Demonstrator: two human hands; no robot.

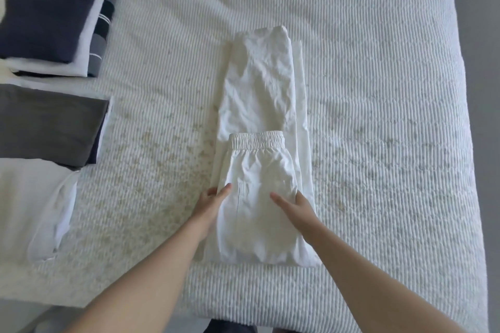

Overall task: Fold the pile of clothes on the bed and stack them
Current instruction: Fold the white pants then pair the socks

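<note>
A pair of white trousers (259,84) lies lengthwise in the middle of the bed (378,89). Its elastic waistband (256,139) is folded back over the legs toward the far end. My left hand (212,199) holds the left edge of the near folded part, thumb on top and fingers tucked beside the cloth. My right hand (296,207) holds the right edge the same way, thumb lying on the fabric and fingers hidden under it.
At the far left sits a stack of folded clothes topped by a navy piece (46,13) over white and striped ones. Nearer lie a folded grey garment (48,127) and a white garment (40,205). The bed's near edge runs just below the trousers.
</note>
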